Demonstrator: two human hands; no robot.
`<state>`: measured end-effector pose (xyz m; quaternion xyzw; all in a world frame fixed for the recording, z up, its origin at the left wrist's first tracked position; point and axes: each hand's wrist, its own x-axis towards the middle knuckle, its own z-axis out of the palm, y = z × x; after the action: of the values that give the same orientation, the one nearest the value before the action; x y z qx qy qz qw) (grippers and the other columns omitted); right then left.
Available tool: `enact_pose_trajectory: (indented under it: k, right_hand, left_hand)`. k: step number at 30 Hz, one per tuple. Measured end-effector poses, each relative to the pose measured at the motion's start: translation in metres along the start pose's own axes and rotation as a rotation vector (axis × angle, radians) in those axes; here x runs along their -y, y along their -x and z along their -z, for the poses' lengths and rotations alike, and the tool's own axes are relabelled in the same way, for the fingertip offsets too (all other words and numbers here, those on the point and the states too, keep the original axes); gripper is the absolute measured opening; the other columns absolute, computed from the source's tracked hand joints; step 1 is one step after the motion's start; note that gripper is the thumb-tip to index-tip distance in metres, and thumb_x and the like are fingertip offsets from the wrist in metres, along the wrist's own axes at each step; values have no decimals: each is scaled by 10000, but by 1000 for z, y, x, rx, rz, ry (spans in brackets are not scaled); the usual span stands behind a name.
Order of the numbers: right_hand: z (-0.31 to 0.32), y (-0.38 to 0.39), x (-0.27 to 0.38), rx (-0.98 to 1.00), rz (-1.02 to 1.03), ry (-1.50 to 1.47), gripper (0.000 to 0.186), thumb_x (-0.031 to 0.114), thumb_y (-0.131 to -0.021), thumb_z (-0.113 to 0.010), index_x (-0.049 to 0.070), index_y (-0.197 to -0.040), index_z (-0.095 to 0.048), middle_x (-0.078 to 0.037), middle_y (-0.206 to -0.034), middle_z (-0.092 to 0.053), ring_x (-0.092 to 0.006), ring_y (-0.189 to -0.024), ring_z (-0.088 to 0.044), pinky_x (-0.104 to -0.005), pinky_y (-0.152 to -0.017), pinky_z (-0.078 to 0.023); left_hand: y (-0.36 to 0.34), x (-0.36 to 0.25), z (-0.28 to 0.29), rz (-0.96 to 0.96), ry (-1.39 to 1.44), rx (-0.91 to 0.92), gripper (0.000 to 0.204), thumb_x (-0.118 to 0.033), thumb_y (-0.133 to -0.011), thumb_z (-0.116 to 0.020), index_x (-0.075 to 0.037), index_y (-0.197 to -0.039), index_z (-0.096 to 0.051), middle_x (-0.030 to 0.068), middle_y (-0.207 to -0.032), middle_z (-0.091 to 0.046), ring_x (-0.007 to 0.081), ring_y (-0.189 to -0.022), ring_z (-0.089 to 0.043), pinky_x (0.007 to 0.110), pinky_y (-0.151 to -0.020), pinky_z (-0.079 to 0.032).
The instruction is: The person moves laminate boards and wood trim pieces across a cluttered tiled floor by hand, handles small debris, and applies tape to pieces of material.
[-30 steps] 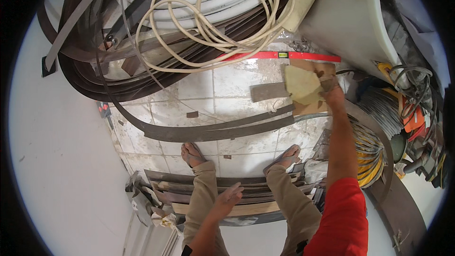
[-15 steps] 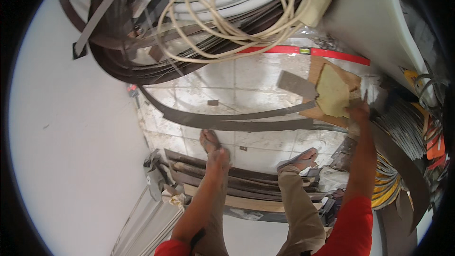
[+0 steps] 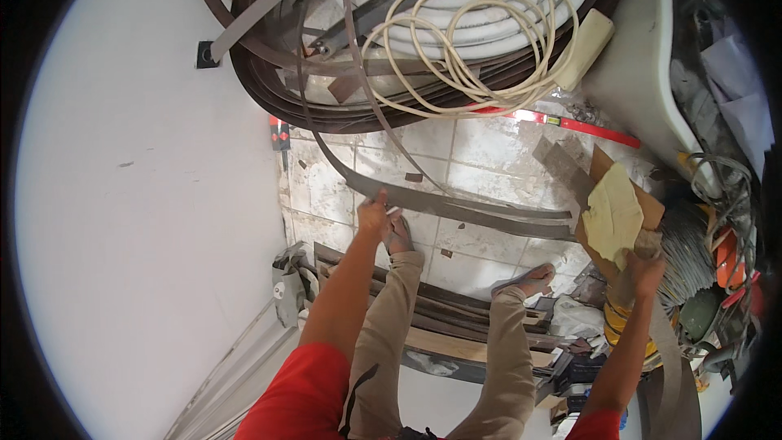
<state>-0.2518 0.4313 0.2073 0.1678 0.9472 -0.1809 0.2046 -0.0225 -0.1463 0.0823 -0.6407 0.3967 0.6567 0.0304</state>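
Note:
My left hand (image 3: 373,215) is closed at the near edge of a long grey-brown edging strip (image 3: 456,210) that curves over the tiled floor. On the right, my right hand (image 3: 646,272) is closed on a second grey-brown strip (image 3: 669,346), whose tail hangs down beside my forearm. Just beyond that hand lies a brown board (image 3: 652,208) with a pale yellow, irregular patch (image 3: 612,212) on top. A short grey-brown piece (image 3: 562,165) sticks out past the board's far left side. My right fingertips are partly hidden by the strip.
Ahead lies a big coil of dark banding (image 3: 269,98) with white tubing (image 3: 489,45) and a cream cable (image 3: 468,85). A red spirit level (image 3: 590,127) rests on the floor. Dark strips (image 3: 456,310) are stacked behind my feet. White wall (image 3: 138,195) at left; wire coils (image 3: 684,248) at right.
My left hand has moved forward from near my leg to the long strip. My right hand has drawn back toward me, now with a strip in it. The view has shifted left.

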Motion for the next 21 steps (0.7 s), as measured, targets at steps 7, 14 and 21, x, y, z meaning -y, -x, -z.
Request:
enact_pose_trajectory:
  k: [7,14,21]
  right_hand:
    - [75,147,26,-208,-16,-31,570,241,-611,-879,-118,-957,-602,-265,-858,-677,-392,-802,-658,-450,-733,-513]
    - [206,277,34,35,-172,-319,567,232,-681,-849,-123,-1054,-611,-240,-918,-691,-331,-863,-669,-423,-808,-517]
    - [315,347,-15,125,118,35,472,328,-688,-831,23,-978,-618,-193,-903,-670,-420,-867,-643,-476,-764,-513]
  left_hand:
    - [124,-22,13,-65,-2,4,241,-99,-940,-586,43,-1129,-535,169,-1059,-595,275,-859,-649,379,-615,-611]
    - [234,-105,20,-200,-64,-26,432,-211,-949,-578,3,-1309,-471,164,-1195,-581,306,-1084,-623,408,-753,-607]
    - [319,-198,54,-461,-63,-136,577,-237,-833,-717,26,-1307,-519,168,-1070,-619,288,-970,-628,400,-750,-599]
